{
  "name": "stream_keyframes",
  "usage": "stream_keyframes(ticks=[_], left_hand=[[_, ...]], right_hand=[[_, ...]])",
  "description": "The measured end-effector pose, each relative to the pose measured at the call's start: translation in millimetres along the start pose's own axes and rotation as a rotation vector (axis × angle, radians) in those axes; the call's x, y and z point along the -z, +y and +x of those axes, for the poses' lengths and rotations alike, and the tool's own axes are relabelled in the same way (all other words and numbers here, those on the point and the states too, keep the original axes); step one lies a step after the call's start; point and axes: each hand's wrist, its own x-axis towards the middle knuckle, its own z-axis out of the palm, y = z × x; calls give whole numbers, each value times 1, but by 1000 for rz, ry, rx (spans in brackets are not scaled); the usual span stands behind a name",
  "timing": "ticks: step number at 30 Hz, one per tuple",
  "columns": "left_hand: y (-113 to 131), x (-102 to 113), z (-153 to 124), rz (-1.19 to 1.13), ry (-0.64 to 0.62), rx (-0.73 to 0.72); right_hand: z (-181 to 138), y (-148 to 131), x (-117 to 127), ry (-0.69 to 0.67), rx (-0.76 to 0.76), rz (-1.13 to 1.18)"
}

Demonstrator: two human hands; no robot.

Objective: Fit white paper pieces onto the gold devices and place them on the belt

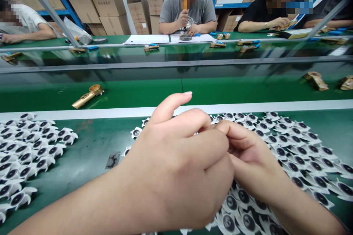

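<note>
My left hand (176,165) and my right hand (248,158) meet above the green table (91,154), fingers curled and pressed together in a pinch. Whatever they hold is hidden between the fingers. My left index finger sticks up. Beneath and to the right of my hands lies a heap of small white fan blades with black hubs (298,154). A second heap of the same white fan blades (24,150) lies at the left.
A gold handheld fan body (87,96) lies on the green conveyor belt (220,90); two more gold fan bodies (316,80) lie at the right. Across the belt three people sit working at another table (116,39). Cardboard boxes (107,5) stand on shelves behind.
</note>
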Motion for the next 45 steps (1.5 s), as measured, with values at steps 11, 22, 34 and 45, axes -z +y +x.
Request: stream_keyframes(ticks=[11,22,34,45], left_hand=[[-1,-7,0,35,8,-64],[0,-7,0,10,36,2],[0,-2,0,55,42,6],[-5,-8,-2,72,-10,-65]], right_hand=[[1,3,-1,-52,24,-51],[3,-2,-2,-23,2,4],[1,-2,0,-3,-52,92],[2,3,1,-17,74,-93]])
